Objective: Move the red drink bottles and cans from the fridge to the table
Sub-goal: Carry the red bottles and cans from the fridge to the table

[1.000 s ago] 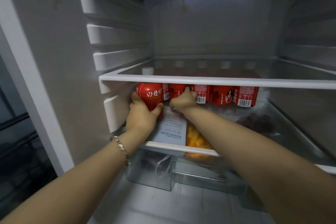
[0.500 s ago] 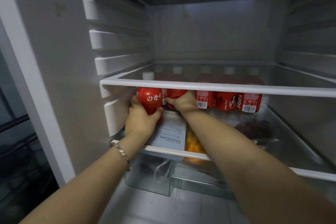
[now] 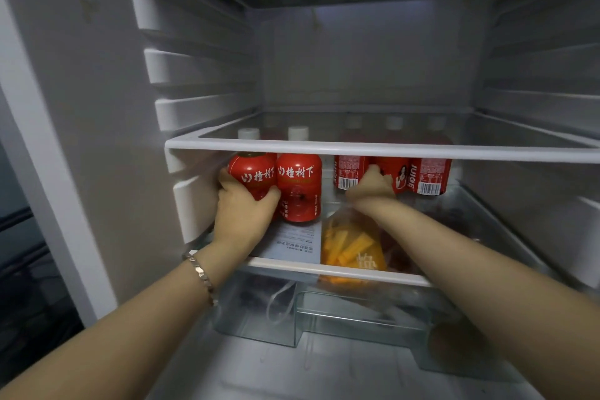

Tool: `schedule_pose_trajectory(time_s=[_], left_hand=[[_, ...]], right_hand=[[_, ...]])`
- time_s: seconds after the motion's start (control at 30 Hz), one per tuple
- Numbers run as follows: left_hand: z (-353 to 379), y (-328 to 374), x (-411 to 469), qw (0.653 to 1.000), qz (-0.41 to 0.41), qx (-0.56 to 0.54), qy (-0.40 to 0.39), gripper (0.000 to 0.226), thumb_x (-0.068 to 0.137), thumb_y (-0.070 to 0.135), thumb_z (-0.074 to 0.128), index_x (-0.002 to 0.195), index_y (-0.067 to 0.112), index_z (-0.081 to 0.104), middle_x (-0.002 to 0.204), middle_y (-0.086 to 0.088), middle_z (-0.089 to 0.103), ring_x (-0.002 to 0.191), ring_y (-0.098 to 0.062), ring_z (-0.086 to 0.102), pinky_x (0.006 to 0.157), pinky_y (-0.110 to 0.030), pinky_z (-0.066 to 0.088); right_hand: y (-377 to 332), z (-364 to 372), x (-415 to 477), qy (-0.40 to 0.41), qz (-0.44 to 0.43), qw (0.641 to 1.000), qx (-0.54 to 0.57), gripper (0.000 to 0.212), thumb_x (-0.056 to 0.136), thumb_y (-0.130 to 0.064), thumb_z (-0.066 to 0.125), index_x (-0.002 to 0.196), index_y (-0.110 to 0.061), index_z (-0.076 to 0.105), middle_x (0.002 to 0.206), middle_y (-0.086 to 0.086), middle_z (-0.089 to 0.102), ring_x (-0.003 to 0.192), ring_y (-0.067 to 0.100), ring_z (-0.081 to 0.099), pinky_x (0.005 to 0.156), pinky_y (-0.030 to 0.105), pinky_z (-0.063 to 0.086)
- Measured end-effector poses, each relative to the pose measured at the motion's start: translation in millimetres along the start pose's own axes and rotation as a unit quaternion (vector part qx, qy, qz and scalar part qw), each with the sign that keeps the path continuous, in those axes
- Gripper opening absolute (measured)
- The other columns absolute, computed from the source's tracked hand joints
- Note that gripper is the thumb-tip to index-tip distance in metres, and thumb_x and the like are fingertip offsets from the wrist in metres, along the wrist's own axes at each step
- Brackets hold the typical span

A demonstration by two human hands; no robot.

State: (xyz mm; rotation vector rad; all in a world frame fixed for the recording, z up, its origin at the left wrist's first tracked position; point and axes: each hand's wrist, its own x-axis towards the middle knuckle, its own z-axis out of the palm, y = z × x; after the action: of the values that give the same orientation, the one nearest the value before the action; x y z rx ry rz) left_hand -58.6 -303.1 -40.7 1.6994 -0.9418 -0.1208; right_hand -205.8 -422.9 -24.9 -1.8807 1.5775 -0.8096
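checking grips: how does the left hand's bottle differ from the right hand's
Front bottle, in the left hand, stands by the left wall; back bottle, in the right hand, sits deeper, further right. Front bottle shows white characters; back bottle's label is partly covered. Both red.

A single wide-angle camera worn on the person's head looks forward and slightly down from just outside the open fridge [image 3: 357,58], close in, squarely facing its back wall, with the upper glass shelf [image 3: 389,151] near mid-frame.
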Motion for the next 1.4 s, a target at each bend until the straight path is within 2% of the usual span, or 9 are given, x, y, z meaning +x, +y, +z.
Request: schedule_pose_trajectory(time_s=[0.1,0.2,0.4,0.57,0.77,1.0,1.2,1.3,1.4], left_hand=[[1,-2,1,1.0,0.005,0.006,-0.003,0.071,0.08,0.03,0.068,0.132,0.006,0.025,0.129,-0.019,0.048,0.118,-0.036,0.05,0.101,-0.047,0.041],[1,-3,2,1.0,0.005,0.004,-0.001,0.071,0.079,0.03,0.068,0.131,0.006,0.026,0.129,-0.018,0.049,0.117,-0.036,0.051,0.101,-0.047,0.042],[1,-5,4,1.0,0.011,0.0,0.003,0.072,0.08,0.03,0.068,0.132,0.006,0.026,0.129,-0.018,0.05,0.117,-0.036,0.052,0.101,-0.048,0.042],[2,-5,4,1.0,0.014,0.001,0.006,0.069,0.081,0.029,0.068,0.132,0.007,0.026,0.129,-0.017,0.05,0.117,-0.035,0.052,0.099,-0.043,0.042],[2,-6,5,1.0,0.02,0.002,0.008,0.067,0.08,0.029,0.068,0.129,0.007,0.027,0.128,-0.018,0.051,0.115,-0.035,0.053,0.097,-0.041,0.043],[1,-4,5,0.999,0.023,-0.037,-0.008,0.067,0.079,0.025,0.07,0.129,0.008,0.028,0.12,-0.009,0.053,0.107,-0.027,0.055,0.088,-0.031,0.041],[-3,-2,5,0.994,0.009,-0.103,-0.037,0.07,0.079,0.03,0.072,0.131,0.011,0.028,0.116,-0.002,0.051,0.104,-0.019,0.052,0.093,-0.031,0.04],[-4,-1,3,0.987,-0.011,-0.152,-0.057,0.081,0.068,0.054,0.069,0.129,0.016,0.03,0.125,-0.004,0.051,0.113,-0.02,0.052,0.104,-0.035,0.039],[-6,3,0,0.985,-0.008,-0.158,-0.061,0.07,0.073,0.05,0.068,0.123,0.018,0.031,0.122,-0.001,0.051,0.11,-0.018,0.052,0.098,-0.03,0.038]], right_hand=[[3,11,14,-0.031,0.047,0.995,0.082,0.094,0.077,-0.017,0.072,0.146,-0.005,0.01,0.145,0.018,0.03,0.131,0.034,0.04,0.107,0.041,0.039],[-1,17,22,-0.018,0.053,0.995,0.085,0.106,0.07,-0.022,0.08,0.148,-0.011,0.009,0.148,0.015,0.022,0.133,0.034,0.036,0.109,0.045,0.037],[-9,28,24,0.001,0.056,0.995,0.077,0.094,0.066,-0.034,0.082,0.139,-0.01,0.027,0.14,0.013,0.036,0.125,0.035,0.045,0.105,0.047,0.04],[-17,37,28,0.04,0.047,0.987,0.147,0.096,0.074,-0.037,0.078,0.142,-0.005,0.018,0.142,0.012,0.043,0.131,0.033,0.042,0.108,0.043,0.032],[-19,33,28,0.062,-0.001,0.989,0.134,0.071,0.072,-0.03,0.08,0.128,-0.008,0.042,0.137,0.01,0.046,0.126,0.03,0.047,0.106,0.04,0.038],[5,1,10,-0.083,-0.028,0.989,0.12,0.11,0.035,-0.028,0.09,0.134,-0.021,0.041,0.124,0.001,0.059,0.117,0.023,0.057,0.102,0.04,0.045],[11,-32,-47,-0.235,-0.093,0.961,0.111,0.065,0.052,-0.024,0.089,0.104,-0.03,0.052,0.102,-0.008,0.064,0.098,0.015,0.062,0.095,0.035,0.049],[6,-21,-64,-0.26,-0.116,0.94,0.186,0.082,0.04,-0.046,0.082,0.115,-0.025,0.057,0.108,-0.004,0.067,0.1,0.014,0.064,0.096,0.034,0.049],[-2,-6,-65,-0.215,-0.131,0.932,0.261,0.09,0.048,-0.037,0.086,0.128,-0.018,0.049,0.118,0.004,0.065,0.101,0.016,0.065,0.094,0.034,0.05]])
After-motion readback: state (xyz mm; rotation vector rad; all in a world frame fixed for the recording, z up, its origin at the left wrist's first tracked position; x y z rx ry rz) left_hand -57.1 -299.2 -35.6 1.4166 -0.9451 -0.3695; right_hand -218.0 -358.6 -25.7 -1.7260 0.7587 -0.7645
